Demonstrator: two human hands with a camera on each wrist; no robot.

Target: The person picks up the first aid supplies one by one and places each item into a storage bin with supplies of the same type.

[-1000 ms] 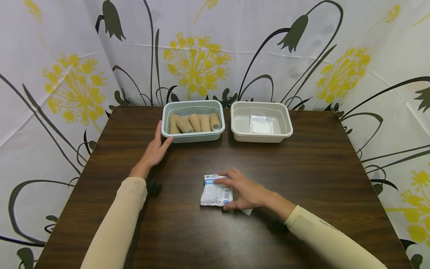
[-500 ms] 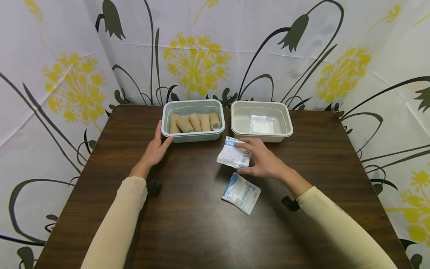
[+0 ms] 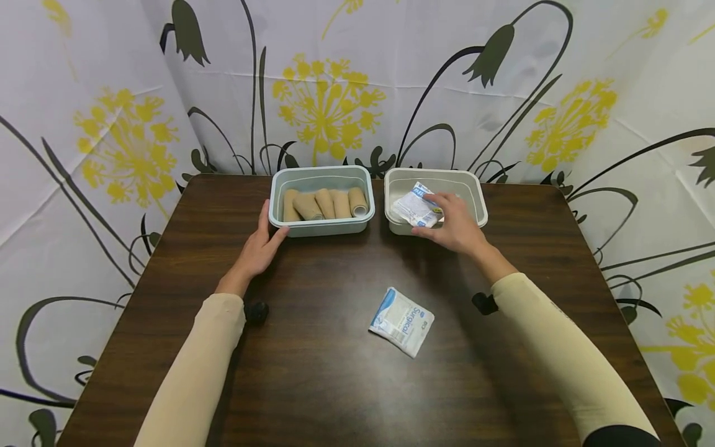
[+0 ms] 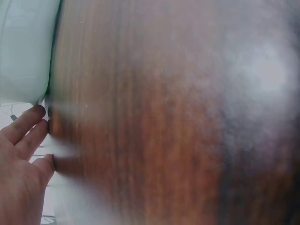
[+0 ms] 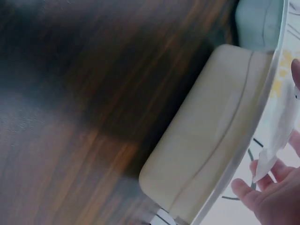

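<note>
My right hand [image 3: 455, 226] pinches a flat white-and-blue packet [image 3: 416, 205] between thumb and fingers, over the cream tub [image 3: 399, 178] at the back. In the right wrist view, the packet [image 5: 283, 110] hangs tilted above the rim of that tub [image 5: 201, 136]. The packet seen inside the tub earlier is hidden now. My left hand [image 3: 254, 254] lies against the left end of the pale blue tub [image 3: 324, 230], its fingers fairly straight. Several tan bandage-like rolls [image 3: 324, 205] lie in the blue tub. Another packet, printed "Surgical" [image 3: 402, 321], lies flat on the table.
Both tubs stand side by side near the back edge of the dark wooden table [image 3: 313, 385], with a narrow gap between them. A white curtain [image 3: 223, 93] with yellow and grey flowers hangs right behind that edge.
My right hand has lifted the packet from the table's middle and carried it back and right over the cream tub. This uncovered the "Surgical" packet. My left hand has stayed put.
</note>
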